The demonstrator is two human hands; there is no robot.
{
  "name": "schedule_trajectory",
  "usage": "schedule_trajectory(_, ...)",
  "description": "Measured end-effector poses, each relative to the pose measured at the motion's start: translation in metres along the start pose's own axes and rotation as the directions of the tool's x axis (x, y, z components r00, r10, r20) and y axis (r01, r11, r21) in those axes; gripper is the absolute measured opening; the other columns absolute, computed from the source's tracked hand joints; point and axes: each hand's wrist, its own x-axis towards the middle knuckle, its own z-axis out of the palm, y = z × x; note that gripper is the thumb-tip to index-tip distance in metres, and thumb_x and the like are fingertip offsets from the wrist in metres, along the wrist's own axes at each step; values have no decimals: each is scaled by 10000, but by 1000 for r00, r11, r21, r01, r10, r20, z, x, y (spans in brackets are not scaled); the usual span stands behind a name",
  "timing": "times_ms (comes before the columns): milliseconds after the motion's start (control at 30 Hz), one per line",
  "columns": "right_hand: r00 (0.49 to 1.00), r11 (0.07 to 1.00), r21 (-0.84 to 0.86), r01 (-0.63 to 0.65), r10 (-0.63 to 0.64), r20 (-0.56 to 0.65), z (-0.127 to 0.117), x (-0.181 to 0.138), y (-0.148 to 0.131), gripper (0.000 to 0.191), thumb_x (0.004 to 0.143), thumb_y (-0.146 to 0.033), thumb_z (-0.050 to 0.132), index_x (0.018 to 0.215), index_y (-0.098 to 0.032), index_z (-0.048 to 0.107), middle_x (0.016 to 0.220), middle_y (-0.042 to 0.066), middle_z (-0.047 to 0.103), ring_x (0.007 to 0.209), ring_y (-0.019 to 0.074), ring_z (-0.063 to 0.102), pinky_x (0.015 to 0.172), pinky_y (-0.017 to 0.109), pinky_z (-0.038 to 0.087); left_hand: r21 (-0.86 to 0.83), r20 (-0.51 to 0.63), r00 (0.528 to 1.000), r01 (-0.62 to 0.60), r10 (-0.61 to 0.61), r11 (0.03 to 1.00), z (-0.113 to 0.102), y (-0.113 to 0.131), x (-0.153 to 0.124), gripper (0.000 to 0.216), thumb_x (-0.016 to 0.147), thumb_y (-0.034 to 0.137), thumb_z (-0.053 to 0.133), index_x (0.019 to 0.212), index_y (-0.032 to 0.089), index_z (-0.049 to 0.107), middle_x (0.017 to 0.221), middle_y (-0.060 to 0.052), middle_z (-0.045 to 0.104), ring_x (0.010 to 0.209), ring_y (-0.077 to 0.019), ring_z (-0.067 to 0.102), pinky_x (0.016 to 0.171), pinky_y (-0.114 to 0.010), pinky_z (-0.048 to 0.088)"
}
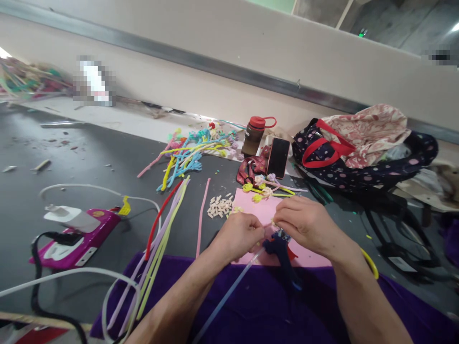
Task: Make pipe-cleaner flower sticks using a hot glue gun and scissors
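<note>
Over a pink sheet (247, 203), both hands are closed in pinches close together. My left hand (238, 234) grips one end of a thin pink pipe cleaner (268, 224). At its other end are the pinched fingertips of my right hand (304, 220), with a small pale yellow bit beside them. Just below the fingers lies a dark blue glue gun (281, 253), a long translucent glue stick (229, 296) running out of it toward me. Finished pipe cleaner flowers (263, 188) in yellow, pink and lilac rest at the sheet's far edge. Short cream pieces (220, 206) form a pile left of the sheet.
Loose pipe cleaners (167, 229) lie left; a colourful pile (201, 148) sits further back. Behind stand a red-lidded bottle (254, 136), a phone (278, 157) and a dotted bag (311, 153). A magenta power strip (77, 239) with cables occupies the left. Purple cloth (304, 306) covers the near edge.
</note>
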Motion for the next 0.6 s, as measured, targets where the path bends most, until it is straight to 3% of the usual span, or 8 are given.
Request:
schedule_trajectory(300, 1000, 997, -75, 11, -11, 3, 0, 0, -2, 143, 852, -161, 520, 763, -187, 629, 795, 34, 632, 802, 178, 549, 715, 312, 359, 6, -24, 999, -45, 45, 999, 0, -1, 0, 235, 722, 346, 524, 610, 168, 627, 378, 38, 524, 289, -67, 399, 321, -164, 274)
schedule_trajectory(600, 1000, 990, -135, 31, -30, 10, 2, 2, -3, 142, 843, -159, 527, 751, -189, 630, 766, 34, 633, 785, 179, 551, 690, 315, 351, -68, -29, 999, -17, 15, 998, 0, 0, 0, 176, 695, 262, 539, 584, 169, 638, 347, 42, 507, 304, -72, 389, 352, -174, 260)
